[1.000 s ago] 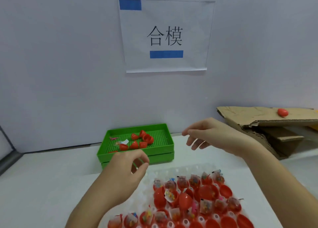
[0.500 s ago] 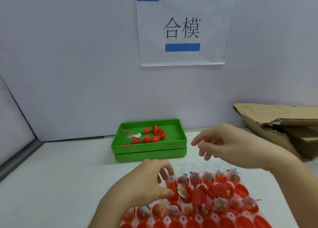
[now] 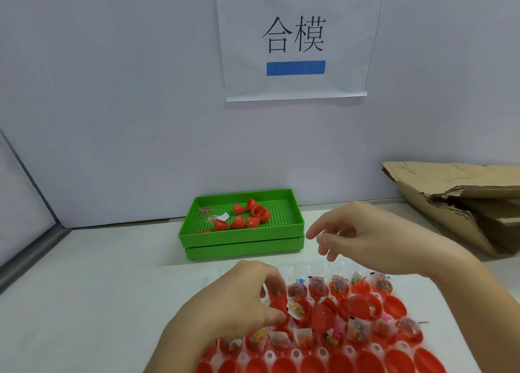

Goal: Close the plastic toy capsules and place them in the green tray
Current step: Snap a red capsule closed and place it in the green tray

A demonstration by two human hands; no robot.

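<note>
A clear holder sheet [image 3: 439,299] at the near edge carries several red capsule halves [image 3: 363,308], many with small bagged toys in them. My left hand [image 3: 239,302] reaches down onto its left side and pinches a red capsule half [image 3: 279,306] between thumb and fingers. Above the sheet's far edge my right hand [image 3: 365,237] hovers, fingers loosely curled, holding nothing. The green tray [image 3: 242,239] stands beyond by the wall, with several red capsules [image 3: 250,215] and a few loose toy bits inside.
A torn cardboard box [image 3: 461,204] lies at the right against the wall. A paper sign [image 3: 295,40] hangs on the grey wall behind the tray. A metal frame edge [image 3: 33,246] runs along the left side of the white table.
My left hand has dropped from above the sheet onto its left side and taken hold of a red capsule half. My right hand stays hovering over the sheet, empty.
</note>
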